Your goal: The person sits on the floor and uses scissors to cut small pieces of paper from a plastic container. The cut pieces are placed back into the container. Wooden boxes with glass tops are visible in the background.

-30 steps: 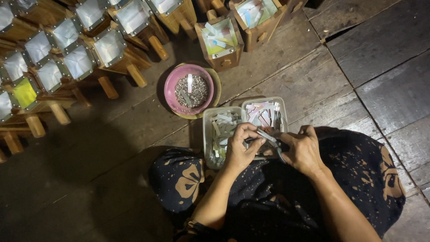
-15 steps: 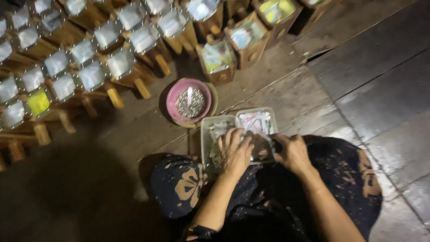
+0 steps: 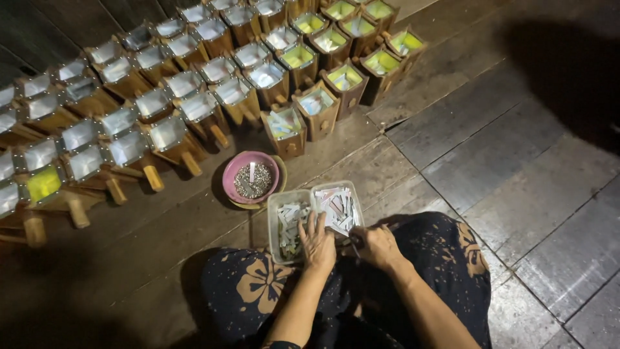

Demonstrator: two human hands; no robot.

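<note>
Head view, looking down at a dark wooden plank floor [image 3: 516,168]. Left hand [image 3: 318,242] flat and spread, fingers pointing to the top of the frame, resting on the paper strips inside the left clear plastic tray [image 3: 279,205]; not clenched, grasping nothing visible. Right hand [image 3: 378,247] closed loosely just beside the lower edge of the right clear plastic tray [image 3: 342,187]; cannot tell what is inside the grip, only something thin and dark at the fingertips. Both trays side by side at lower centre, touching each other, long axis running from the knees toward the upper frame, slightly tilted to the right. Round pink bowl [image 3: 232,178] with small grey bits and one white stick, just left above the trays, near but apart. Rows of small wooden box lanterns [image 3: 194,110] filling the upper left, closing that side. Open bare planks on the right half of the frame. Dark floral trousers [image 3: 252,287] along the bottom edge.
</note>
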